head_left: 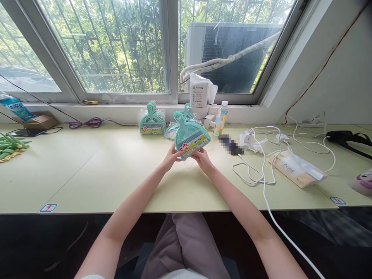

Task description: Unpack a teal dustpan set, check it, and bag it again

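Observation:
Between my two hands is a mint-green mini dustpan and brush set [192, 136] in clear wrapping with a yellow label. It is tilted, its looped handle pointing up and to the left. My left hand [172, 158] grips its lower left edge, and my right hand [202, 159] grips the lower right edge. Just behind it, partly hidden, another wrapped green set [187, 111] rests on the table. To the left stands a stack of similar dustpan sets [152, 121], upright with handles on top.
A drink bottle [221, 118] and a blurred dark phone [231, 145] are right of the sets. White charging cables [264, 170] run over the table [87, 174] beside a tissue pack [296, 167]. Green stalks [11, 146] lie far left; a tissue packet [199, 93] sits on the sill.

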`<action>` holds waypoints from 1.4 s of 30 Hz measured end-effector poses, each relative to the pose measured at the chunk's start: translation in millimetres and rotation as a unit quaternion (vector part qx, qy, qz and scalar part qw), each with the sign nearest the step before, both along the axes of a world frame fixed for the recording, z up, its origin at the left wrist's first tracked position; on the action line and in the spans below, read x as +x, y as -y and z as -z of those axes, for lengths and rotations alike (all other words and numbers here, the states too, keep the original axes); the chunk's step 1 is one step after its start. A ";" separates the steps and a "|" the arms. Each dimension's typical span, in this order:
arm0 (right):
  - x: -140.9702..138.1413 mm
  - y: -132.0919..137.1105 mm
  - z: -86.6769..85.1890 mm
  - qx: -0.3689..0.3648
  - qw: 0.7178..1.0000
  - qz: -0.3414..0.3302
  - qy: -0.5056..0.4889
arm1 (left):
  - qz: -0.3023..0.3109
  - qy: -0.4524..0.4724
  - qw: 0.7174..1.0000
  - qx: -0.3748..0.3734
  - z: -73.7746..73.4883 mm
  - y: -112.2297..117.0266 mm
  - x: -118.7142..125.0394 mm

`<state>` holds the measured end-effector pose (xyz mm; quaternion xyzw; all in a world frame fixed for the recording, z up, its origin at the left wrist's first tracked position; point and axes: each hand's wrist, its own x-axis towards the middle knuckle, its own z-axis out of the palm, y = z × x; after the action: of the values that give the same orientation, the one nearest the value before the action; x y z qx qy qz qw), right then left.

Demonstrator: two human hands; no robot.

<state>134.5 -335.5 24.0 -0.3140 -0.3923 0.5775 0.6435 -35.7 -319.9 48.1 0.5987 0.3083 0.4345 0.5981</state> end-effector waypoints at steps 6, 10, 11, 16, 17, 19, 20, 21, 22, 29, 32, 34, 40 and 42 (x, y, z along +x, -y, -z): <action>-1.3 -2.2 3.1 -0.028 0.999 0.016 -0.002 | 0.009 0.000 1.000 -0.020 3.9 -3.8 -0.2; -2.3 -3.0 2.2 -0.048 0.998 0.028 -0.004 | 0.009 0.000 1.000 -0.013 8.1 -7.3 0.5; -2.2 -3.4 1.9 -0.051 0.998 0.029 -0.004 | 0.006 -0.002 1.000 -0.011 9.3 -8.5 0.8; -0.5 -5.9 3.2 -0.068 0.997 0.028 -0.001 | 0.027 -0.011 0.999 -0.034 13.5 -14.9 1.1; -0.7 -6.3 4.2 -0.076 0.997 0.028 0.000 | 0.038 -0.012 0.998 -0.045 13.9 -16.0 0.9; -2.2 -7.1 6.2 -0.090 0.996 0.026 -0.001 | 0.050 -0.008 0.996 -0.070 14.7 -18.2 0.3; -3.3 -7.5 6.8 -0.094 0.995 0.023 -0.002 | 0.050 -0.001 0.995 -0.083 15.1 -19.2 0.0; -4.3 -8.0 6.9 -0.096 0.995 0.020 -0.004 | 0.047 0.010 0.994 -0.094 15.5 -20.3 -0.3; -4.9 -8.5 6.5 -0.096 0.995 0.017 -0.007 | 0.045 0.024 0.993 -0.105 15.8 -21.3 -0.5; 23.0 -11.8 -8.2 -0.124 0.984 0.103 0.083 | 0.019 0.078 0.987 -0.142 17.0 -32.2 -8.5; 44.5 -12.4 -11.2 -0.058 0.955 0.231 0.175 | -0.064 0.070 0.983 -0.158 16.8 -39.7 -16.9; 53.8 -13.0 -10.0 -0.003 0.924 0.290 0.247 | -0.080 0.069 0.979 -0.175 16.0 -43.0 -22.2; 56.2 -11.6 -7.5 0.168 0.871 0.205 0.413 | -0.011 0.060 0.982 -0.177 13.8 -42.0 -29.3; 55.8 -9.0 -9.7 0.186 0.875 0.161 0.417 | 0.000 0.068 0.981 -0.179 14.5 -42.3 -29.3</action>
<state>190.3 -326.6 33.6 -0.4594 -0.6683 0.1975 0.5508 -65.0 -277.7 33.6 0.4509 0.3401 0.4121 0.7150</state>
